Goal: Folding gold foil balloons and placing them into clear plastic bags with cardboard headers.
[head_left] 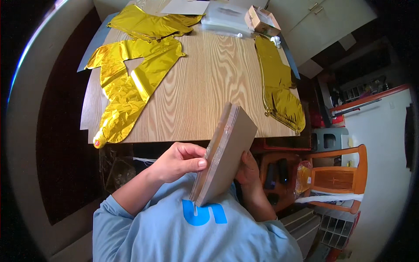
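Cardboard packet, held two-handed

Tilted before the shirt, short of the bench. Left hand: fingers grasp the layered edge. Right hand: fingers grasp the opposite side. Advisable: right steady, left light near the clear tape, no bending. Packet plain brown, flat, tape shiny. Beyond, benchtop: flat gold foil shapes.

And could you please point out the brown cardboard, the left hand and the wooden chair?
Brown cardboard [231, 156], head view: on its broad face.
Left hand [176, 162], head view: near the thumb's base.
Wooden chair [324, 178], head view: on its backrest panel.
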